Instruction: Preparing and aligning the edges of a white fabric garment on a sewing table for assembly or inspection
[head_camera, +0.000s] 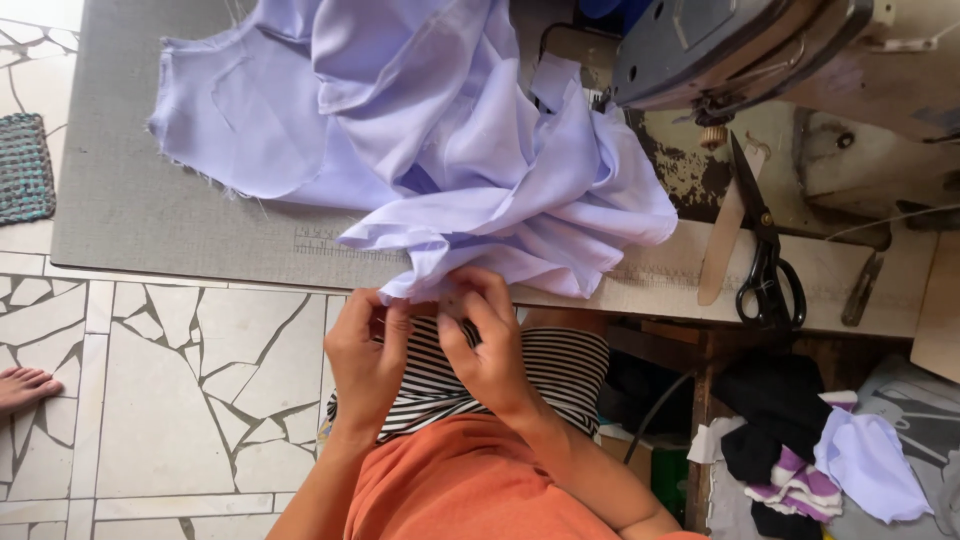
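A bunched piece of pale lilac fabric (440, 130) lies across the grey table top (130, 210) and hangs over its near edge. My left hand (365, 355) and my right hand (485, 345) are close together under that edge, both pinching the fabric's hanging hem between fingertips. A striped black-and-white cloth (560, 365) lies over my lap behind the hands, above orange clothing (450, 490).
A sewing machine head (740, 45) stands at the upper right. Black scissors (765, 250) and a wooden strip (722, 245) lie on the table's right part. Dark and lilac scraps (830, 460) are piled at lower right. A bare foot (25, 385) shows on the tiled floor at left.
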